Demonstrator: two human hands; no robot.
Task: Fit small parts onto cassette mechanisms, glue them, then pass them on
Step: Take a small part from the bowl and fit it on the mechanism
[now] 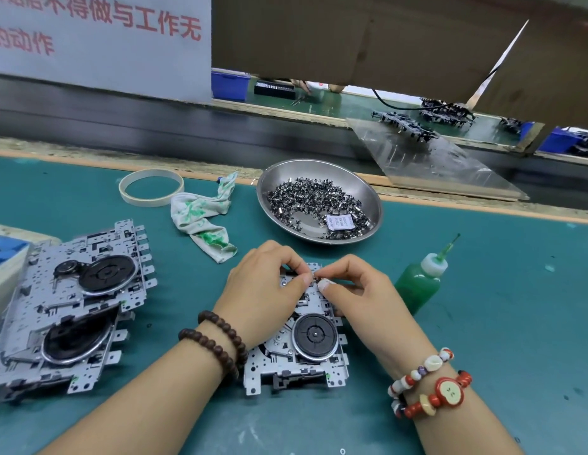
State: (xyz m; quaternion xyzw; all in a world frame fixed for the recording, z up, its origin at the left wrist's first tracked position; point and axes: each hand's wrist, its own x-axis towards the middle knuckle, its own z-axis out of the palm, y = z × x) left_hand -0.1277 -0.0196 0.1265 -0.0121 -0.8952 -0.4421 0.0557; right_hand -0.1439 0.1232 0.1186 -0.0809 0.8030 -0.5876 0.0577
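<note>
A metal cassette mechanism (305, 356) with a black flywheel lies flat on the green mat in front of me. My left hand (266, 290) and my right hand (355, 290) meet over its far end. Both pinch a small dark part (314, 276) between thumb and fingertips, right at the mechanism's top edge. The part is mostly hidden by my fingers. A steel bowl (319, 172) holding many small dark parts stands behind the hands. A green glue bottle (417, 284) with a thin nozzle stands just right of my right hand.
Two stacked cassette mechanisms (73, 307) lie at the left. A glue-stained rag (204, 221) and a tape ring (151, 188) lie behind them. A conveyor belt (155, 126) runs along the bench's far edge, with a clear sloped sheet (450, 165) at the right.
</note>
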